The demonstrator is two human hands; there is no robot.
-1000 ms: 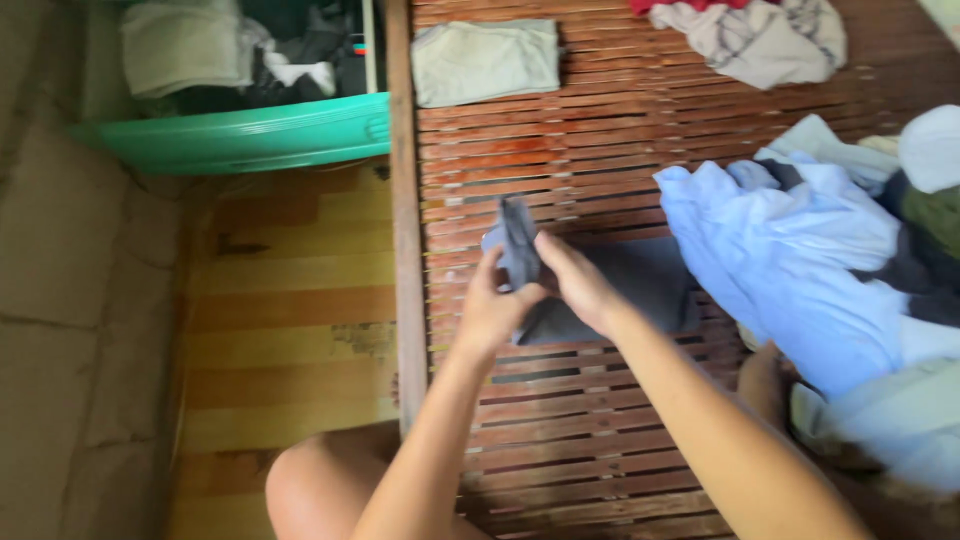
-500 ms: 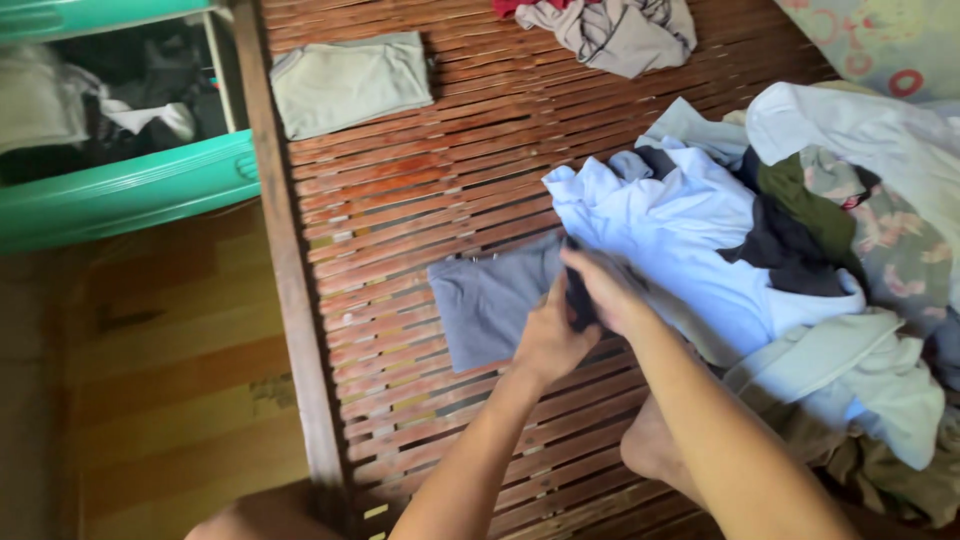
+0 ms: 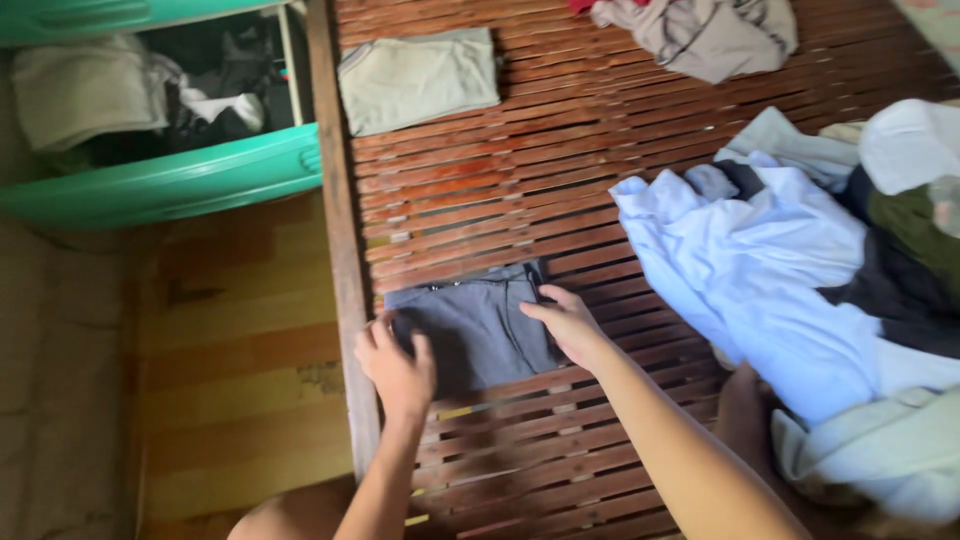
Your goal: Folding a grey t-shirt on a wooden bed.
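A folded grey garment lies flat on the wooden slatted platform. My left hand presses on its lower left corner, fingers curled over the edge. Fingers on my right hand pinch the cloth at its right edge. Both hands rest on the same garment, one on each side.
A folded pale green cloth lies farther back on the slats. A heap of unfolded clothes, light blue shirt on top, fills the right side. A green plastic drawer with clothes stands open at left, over a wooden floor.
The grey garment has been folded over and laid flat. My hands moved apart from its right side to its two edges. The camera view shifted right.
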